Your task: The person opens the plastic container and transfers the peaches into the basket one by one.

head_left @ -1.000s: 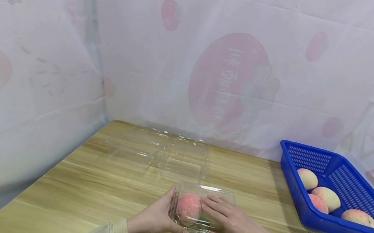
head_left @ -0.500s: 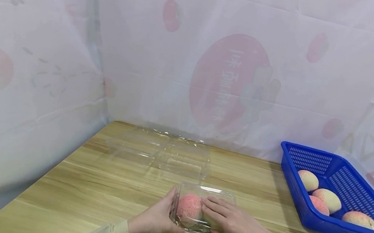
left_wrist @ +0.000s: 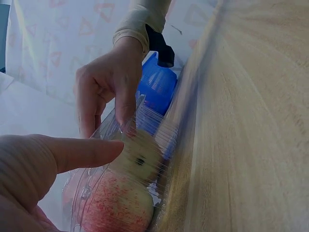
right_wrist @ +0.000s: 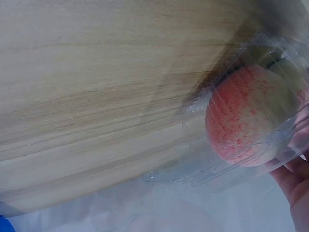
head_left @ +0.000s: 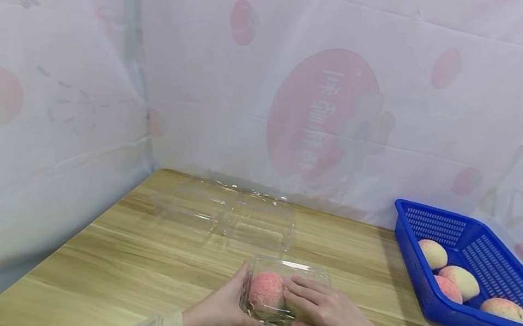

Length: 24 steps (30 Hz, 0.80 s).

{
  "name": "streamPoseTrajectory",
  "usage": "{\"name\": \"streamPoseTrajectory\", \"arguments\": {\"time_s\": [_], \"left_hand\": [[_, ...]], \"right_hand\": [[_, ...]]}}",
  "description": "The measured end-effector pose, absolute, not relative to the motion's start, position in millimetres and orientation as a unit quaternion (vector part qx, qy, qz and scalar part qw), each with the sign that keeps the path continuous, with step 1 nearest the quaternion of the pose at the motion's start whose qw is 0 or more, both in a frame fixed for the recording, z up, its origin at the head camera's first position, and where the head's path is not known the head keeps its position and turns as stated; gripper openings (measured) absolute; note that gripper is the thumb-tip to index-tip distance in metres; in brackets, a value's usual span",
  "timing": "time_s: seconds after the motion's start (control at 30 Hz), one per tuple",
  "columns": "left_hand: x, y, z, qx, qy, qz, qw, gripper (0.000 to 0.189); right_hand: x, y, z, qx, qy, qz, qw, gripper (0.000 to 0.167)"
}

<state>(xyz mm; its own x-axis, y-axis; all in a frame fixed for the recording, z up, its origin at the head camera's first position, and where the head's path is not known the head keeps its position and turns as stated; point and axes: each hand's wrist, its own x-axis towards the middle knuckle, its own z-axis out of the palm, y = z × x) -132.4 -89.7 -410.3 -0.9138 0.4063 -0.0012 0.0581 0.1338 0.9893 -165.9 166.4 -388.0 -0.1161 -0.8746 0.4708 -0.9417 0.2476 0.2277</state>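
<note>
A clear plastic box [head_left: 307, 268] with peaches inside stands at the table's front. One pink peach [head_left: 267, 291] shows under its lid in the head view; a paler peach [left_wrist: 140, 157] lies beside it in the left wrist view. My left hand [head_left: 221, 312] grips the box's left end, thumb along the front edge. My right hand [head_left: 327, 317] lies across the right part of the lid, fingers extended and pressing on it, thumb at the front edge. Through the plastic, a red-speckled peach [right_wrist: 248, 116] appears in the right wrist view.
Several peaches, such as a pale one [head_left: 461, 282], lie in a blue basket [head_left: 483, 324] at the right. More clear plastic containers [head_left: 260, 223] stand at the back left of the wooden table [head_left: 129, 261]. Printed white cloth [head_left: 195, 66] hangs behind and at both sides.
The head view has shifted slightly, so everything sits a little further right in it. Both hands stay on the box, with hardly any visible movement.
</note>
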Motion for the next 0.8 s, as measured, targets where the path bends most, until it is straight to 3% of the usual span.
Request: {"name": "streamPoseTrajectory", "arguments": {"time_s": [0.8], "left_hand": [[-131.9, -88.5, -410.5, 0.171, 0.754, 0.622, 0.124, 0.13]], "right_hand": [[-165.1, 158.3, -384.5, 0.624, -0.707, -0.034, 0.331, 0.039]]}}
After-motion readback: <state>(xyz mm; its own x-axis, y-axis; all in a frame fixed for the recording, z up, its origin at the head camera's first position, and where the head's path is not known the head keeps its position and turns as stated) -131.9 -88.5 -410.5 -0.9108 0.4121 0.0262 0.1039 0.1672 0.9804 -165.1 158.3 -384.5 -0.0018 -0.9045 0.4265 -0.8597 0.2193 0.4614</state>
